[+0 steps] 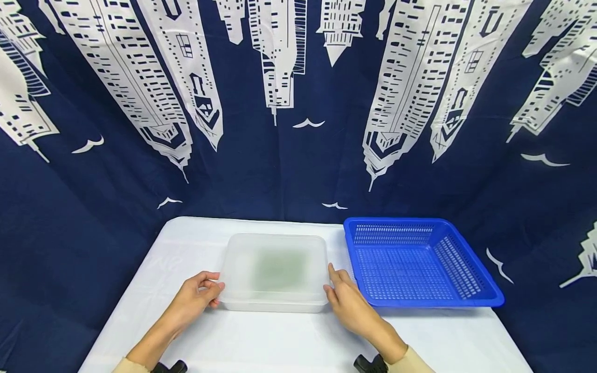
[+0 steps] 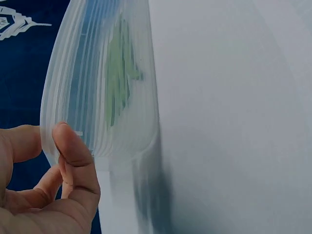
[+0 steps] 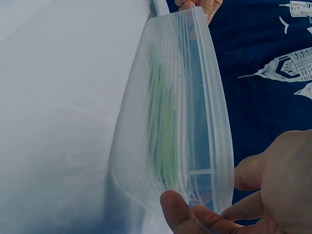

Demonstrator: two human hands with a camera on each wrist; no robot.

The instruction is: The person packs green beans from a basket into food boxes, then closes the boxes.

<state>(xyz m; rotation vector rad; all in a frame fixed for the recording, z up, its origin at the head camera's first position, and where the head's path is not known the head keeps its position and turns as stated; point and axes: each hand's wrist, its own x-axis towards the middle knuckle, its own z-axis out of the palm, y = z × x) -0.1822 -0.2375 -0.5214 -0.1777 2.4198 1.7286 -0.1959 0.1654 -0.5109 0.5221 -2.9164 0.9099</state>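
A rectangular translucent plastic storage box (image 1: 280, 272) with a lid sits at the middle of the white table. Long, thin green pieces (image 3: 163, 122) show through its ribbed wall, blurred by the plastic. At the left end, my left hand (image 1: 196, 296) grips the box's rim, thumb on one side and fingers on the other in the left wrist view. My right hand (image 1: 350, 303) holds the opposite end, its thumb and fingertips curled at the corner in the right wrist view.
A blue perforated plastic basket (image 1: 480, 290) stands just right of the box, close to my right hand. Under everything is a white-covered table (image 1: 280, 344). Behind it hangs a dark blue cloth (image 1: 280, 171) printed with white buildings and birds.
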